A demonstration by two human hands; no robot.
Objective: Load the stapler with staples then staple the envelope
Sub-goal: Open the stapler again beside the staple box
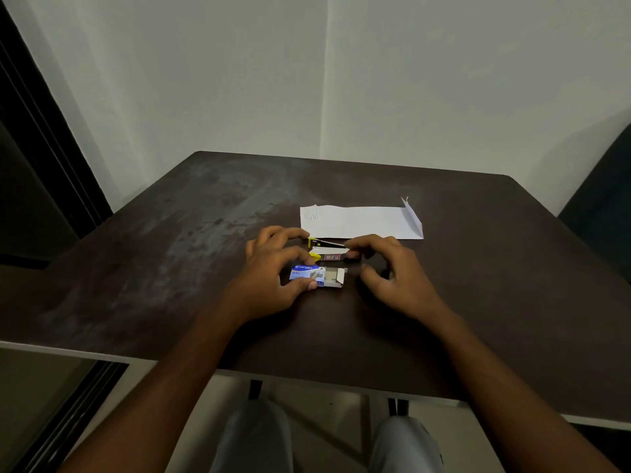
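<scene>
A small yellow stapler (326, 249) lies on the dark table (205, 233), its top swung open. Just in front of it sits a blue staple box (316, 275) with its tray slid out to the right. My left hand (273, 271) grips the box between thumb and fingers, and its index finger touches the stapler's yellow rear end. My right hand (392, 268) hovers at the stapler's front tip, fingers curled and pinched close together; whether they hold staples is too small to tell. A white envelope (362, 221) lies flat behind the stapler, its flap standing up at the right end.
The table's near edge runs just above my knees (252, 435). A white wall corner rises behind the table. A dark chair back (601, 186) stands at the right, and a dark door frame (44, 148) stands at the left.
</scene>
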